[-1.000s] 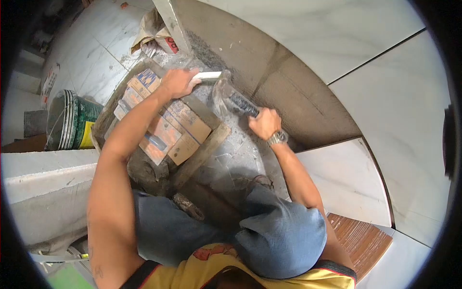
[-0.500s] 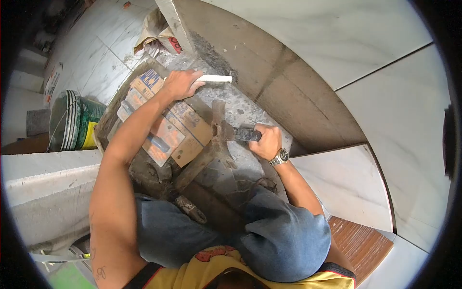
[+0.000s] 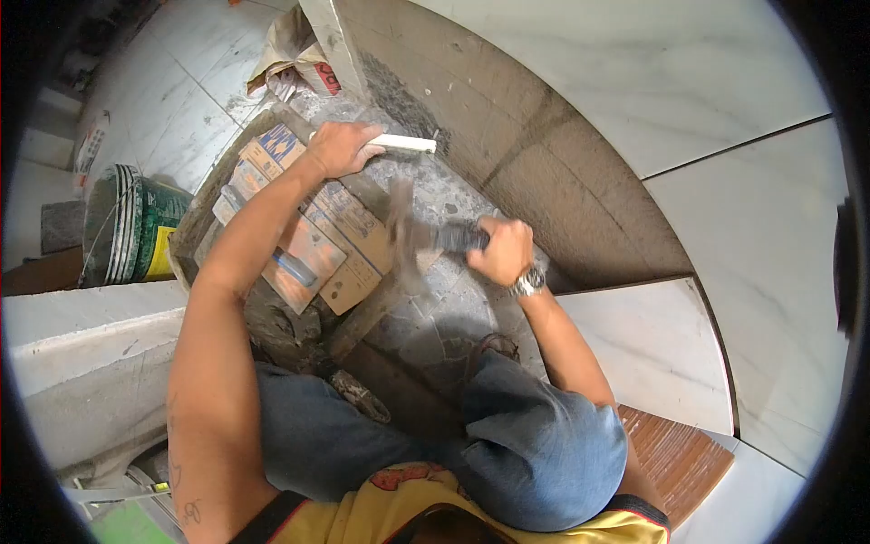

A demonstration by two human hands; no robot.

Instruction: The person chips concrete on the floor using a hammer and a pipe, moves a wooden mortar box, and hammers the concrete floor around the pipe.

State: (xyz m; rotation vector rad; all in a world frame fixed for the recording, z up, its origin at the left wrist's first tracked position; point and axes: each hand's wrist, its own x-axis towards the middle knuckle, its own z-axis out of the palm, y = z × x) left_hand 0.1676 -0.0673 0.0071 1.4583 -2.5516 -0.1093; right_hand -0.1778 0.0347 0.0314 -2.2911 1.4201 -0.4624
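Note:
My left hand grips a narrow white strip near its left end, above the far edge of a flattened cardboard box. The strip's other end points right, toward the brown wall. In my right hand, fingers wrapped round the black grip, is a hammer. Its head is smeared by motion and hangs over the gap between the cardboard and the grey floor, below the strip. The two hands are apart.
A green bucket stands at the left beside a pale ledge. A paper sack leans at the top. The brown wall curves behind my right hand, with a marbled tile at the right. A dirty tool lies by my knees.
The hammer has swung from the strip's end down toward the cardboard's right edge, and its head is now blurred. The strip's right end shows uncovered. My left hand keeps its hold.

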